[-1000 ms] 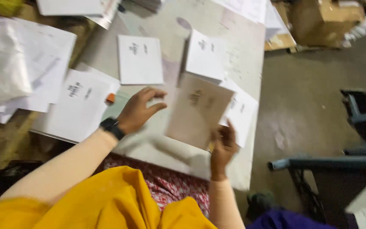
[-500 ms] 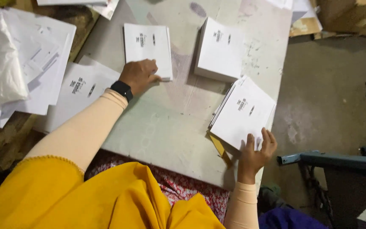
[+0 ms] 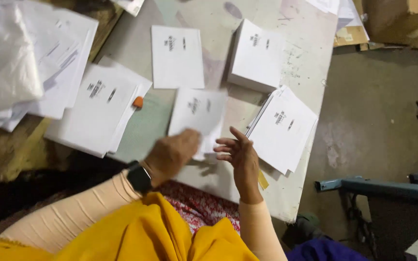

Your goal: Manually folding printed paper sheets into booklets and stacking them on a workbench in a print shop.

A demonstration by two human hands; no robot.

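At six o'clock on the counter (image 3: 310, 63), left hand (image 3: 170, 154) pinches a sheet (image 3: 197, 116); right hand (image 3: 240, 157) hovers, fingers apart; the loose grip risks dropping it onto the fanned stack (image 3: 281, 130) at three o'clock.

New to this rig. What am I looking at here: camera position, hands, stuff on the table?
No machine here: one camera on a person's head looks down at their own two bare hands. The left hand, with a black wristwatch, holds a white printed paper sheet, blurred by motion. The right hand is open beside that sheet; whether it touches it is unclear. On the pale worn tabletop lie stacks of similar white sheets: a far middle stack, a thicker far stack, a fanned stack on the right and a left stack, next to a small orange object.
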